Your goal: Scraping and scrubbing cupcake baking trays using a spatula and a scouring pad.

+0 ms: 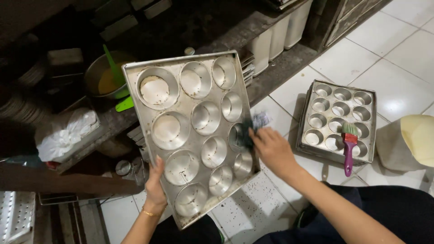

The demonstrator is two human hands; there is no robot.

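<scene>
A metal muffin tray [135, 90] with several round cups is held tilted up toward me. My left hand [154, 184] grips its lower left edge. My right hand [271, 147] presses a dark cloth [251, 126] into a cup on the tray's right side. The cups look shiny, and some show pale residue and dark specks.
A stack of similar muffin trays [316, 97] lies on the white tiled floor at right, with a purple-handled pastry brush [348, 147] on top. A pot of yellow mixture [106, 77] with a green spatula sits on a dark shelf. A cream-coloured lidded container [418, 138] stands far right.
</scene>
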